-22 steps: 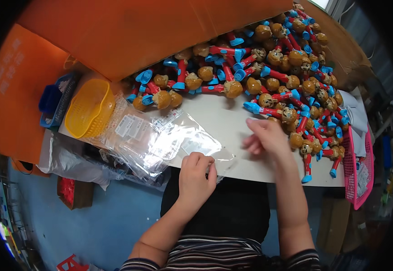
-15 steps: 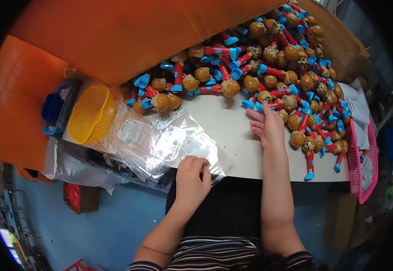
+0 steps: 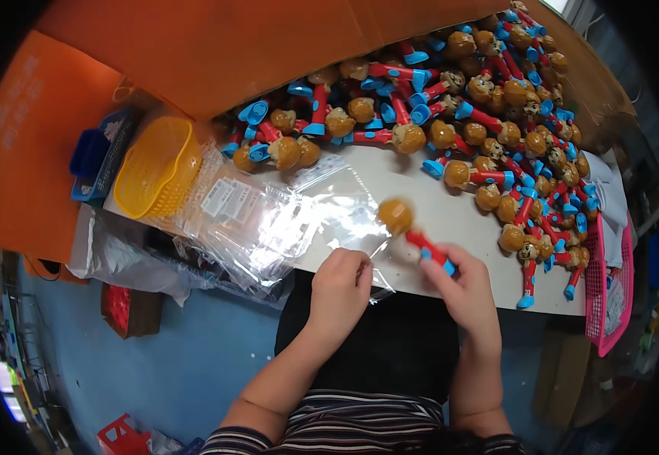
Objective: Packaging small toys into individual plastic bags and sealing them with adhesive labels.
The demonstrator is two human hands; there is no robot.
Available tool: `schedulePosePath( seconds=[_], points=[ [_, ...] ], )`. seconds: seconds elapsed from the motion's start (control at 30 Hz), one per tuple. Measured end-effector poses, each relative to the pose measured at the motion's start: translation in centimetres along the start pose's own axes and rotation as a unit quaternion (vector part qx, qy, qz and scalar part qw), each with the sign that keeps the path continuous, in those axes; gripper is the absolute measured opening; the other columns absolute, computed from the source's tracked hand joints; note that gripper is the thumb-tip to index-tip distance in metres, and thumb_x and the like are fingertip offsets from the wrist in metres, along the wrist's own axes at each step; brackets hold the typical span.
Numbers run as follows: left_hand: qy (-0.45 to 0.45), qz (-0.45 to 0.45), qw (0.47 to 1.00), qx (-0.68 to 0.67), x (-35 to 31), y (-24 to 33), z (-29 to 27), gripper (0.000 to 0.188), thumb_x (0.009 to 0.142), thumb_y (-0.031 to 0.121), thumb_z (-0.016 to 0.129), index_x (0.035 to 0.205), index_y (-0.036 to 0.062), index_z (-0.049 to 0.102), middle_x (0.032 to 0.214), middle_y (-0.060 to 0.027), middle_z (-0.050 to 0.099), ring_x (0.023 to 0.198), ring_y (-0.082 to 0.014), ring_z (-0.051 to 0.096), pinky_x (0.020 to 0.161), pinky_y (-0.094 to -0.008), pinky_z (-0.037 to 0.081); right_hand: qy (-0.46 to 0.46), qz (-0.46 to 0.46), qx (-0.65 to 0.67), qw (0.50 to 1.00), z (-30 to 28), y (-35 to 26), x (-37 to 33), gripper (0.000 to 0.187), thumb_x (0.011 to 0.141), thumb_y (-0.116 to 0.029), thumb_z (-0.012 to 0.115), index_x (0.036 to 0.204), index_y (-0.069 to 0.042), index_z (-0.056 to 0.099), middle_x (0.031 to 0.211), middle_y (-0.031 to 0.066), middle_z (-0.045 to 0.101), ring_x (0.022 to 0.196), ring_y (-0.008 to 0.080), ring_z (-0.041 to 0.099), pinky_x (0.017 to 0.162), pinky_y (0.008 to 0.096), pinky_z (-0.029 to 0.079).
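My right hand (image 3: 466,292) grips a toy (image 3: 426,246) by the blue end of its red handle. The toy's round brown head, slightly blurred, points up and left over the table's front part. To its left, my left hand (image 3: 341,288) is closed in a pinch at the near edge of a clear plastic bag (image 3: 344,193), which lies flat and shiny on the table. Behind and to the right spreads a large heap of similar toys (image 3: 488,133), with brown heads, red handles and blue ends.
More clear bags with white labels (image 3: 231,199) are stacked at the left. Beside them stand a yellow basket (image 3: 159,168) and a blue bin (image 3: 102,159). A pink basket (image 3: 596,299) holding white material is at the right edge. Orange board (image 3: 216,53) walls the far side.
My right hand has taken a toy from the near side of the heap and drawn it back toward my left hand. The left hand stays at the bag's near edge.
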State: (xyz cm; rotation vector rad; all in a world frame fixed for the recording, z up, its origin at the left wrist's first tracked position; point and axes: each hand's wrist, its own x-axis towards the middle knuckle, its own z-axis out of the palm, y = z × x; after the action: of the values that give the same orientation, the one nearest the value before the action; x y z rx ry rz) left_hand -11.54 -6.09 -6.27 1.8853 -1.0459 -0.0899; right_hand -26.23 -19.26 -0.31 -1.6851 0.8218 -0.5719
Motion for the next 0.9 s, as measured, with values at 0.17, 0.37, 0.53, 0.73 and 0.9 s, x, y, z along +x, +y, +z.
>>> schedulePosePath(
  seconds=[0.17, 0.37, 0.53, 0.73, 0.9],
  points=[
    [0.007, -0.035, 0.999, -0.038, 0.8, 0.7, 0.2, 0.008, 0.082, -0.001, 0.070, 0.086, -0.0008, 0.064, 0.076, -0.0088, 0.062, 0.061, -0.0165, 0.062, 0.057, -0.0266, 0.050, -0.060, -0.025, -0.165, 0.984, -0.9, -0.9, -2.2, 0.023, 0.088, -0.012, 0.070, 0.106, 0.001, 0.067, 0.071, 0.0057, 0.059, 0.065, 0.0127, 0.057, 0.059, 0.0270, 0.044],
    [0.014, -0.046, 0.998, -0.048, 1.4, 1.5, 0.1, 0.008, 0.084, 0.001, 0.070, 0.088, -0.0017, 0.063, 0.073, -0.0089, 0.062, 0.058, -0.0149, 0.059, 0.055, -0.0261, 0.047, -0.039, -0.203, -0.280, 0.938, -2.1, 0.3, -3.6, 0.031, 0.079, -0.009, 0.077, 0.107, -0.002, 0.069, 0.075, 0.0114, 0.061, 0.062, 0.0248, 0.057, 0.057, 0.0314, 0.045],
    [-0.014, -0.007, 0.999, -0.044, 1.8, 2.0, 0.4, 0.006, 0.086, 0.002, 0.068, 0.089, -0.0011, 0.064, 0.073, -0.0093, 0.062, 0.059, -0.0160, 0.059, 0.056, -0.0269, 0.048, 0.022, -0.249, -0.299, 0.921, -2.3, 1.6, -3.8, 0.032, 0.077, -0.006, 0.077, 0.108, -0.003, 0.069, 0.076, 0.0107, 0.062, 0.062, 0.0246, 0.059, 0.057, 0.0331, 0.047],
    [-0.025, -0.016, 0.999, -0.044, 1.6, 3.0, 0.5, 0.008, 0.085, 0.001, 0.067, 0.092, -0.0003, 0.064, 0.076, -0.0092, 0.063, 0.061, -0.0164, 0.061, 0.057, -0.0276, 0.049, 0.039, -0.235, -0.356, 0.904, -1.6, 1.9, -3.8, 0.035, 0.075, -0.005, 0.078, 0.108, -0.003, 0.069, 0.078, 0.0107, 0.063, 0.068, 0.0268, 0.062, 0.061, 0.0342, 0.050],
    [-0.017, 0.091, 0.996, -0.019, 2.0, 3.4, 0.2, 0.011, 0.083, 0.000, 0.067, 0.093, 0.0007, 0.064, 0.076, -0.0092, 0.061, 0.062, -0.0183, 0.062, 0.057, -0.0283, 0.050, 0.050, -0.295, -0.350, 0.888, -0.5, 2.8, -4.0, 0.036, 0.074, -0.003, 0.079, 0.109, -0.003, 0.069, 0.080, 0.0113, 0.064, 0.069, 0.0282, 0.062, 0.062, 0.0354, 0.051]
  ],
)
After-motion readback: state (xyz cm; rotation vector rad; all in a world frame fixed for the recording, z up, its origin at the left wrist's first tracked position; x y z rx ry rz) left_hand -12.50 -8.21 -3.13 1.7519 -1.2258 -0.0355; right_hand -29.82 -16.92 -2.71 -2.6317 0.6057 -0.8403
